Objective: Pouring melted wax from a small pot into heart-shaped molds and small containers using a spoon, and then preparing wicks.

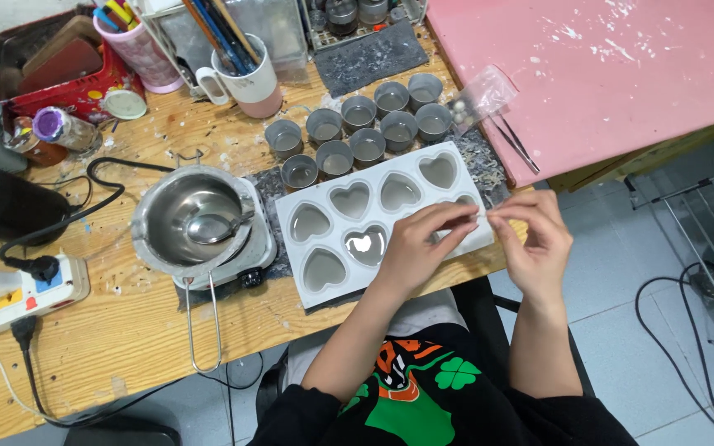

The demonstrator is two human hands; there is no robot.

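Note:
A white silicone mould (321, 280) with several heart-shaped cavities lies on the wooden bench, its hearts filled with pale wax. My left hand (419, 248) hovers over the mould's right end with fingertips pinched. My right hand (535, 239) is just to the right of it, fingers also pinched. Both hands meet at a thin pale strand, like a wick (483, 213), held between them above the mould's right edge.
Several small round metal tins (357, 136) stand behind the mould. A steel melting pot (192, 219) sits on a small hotplate at left, beside a power strip (10, 293). A pink table (613, 66), tweezers (514, 140), a plastic bag (485, 95) and mugs of tools (245, 70) lie beyond.

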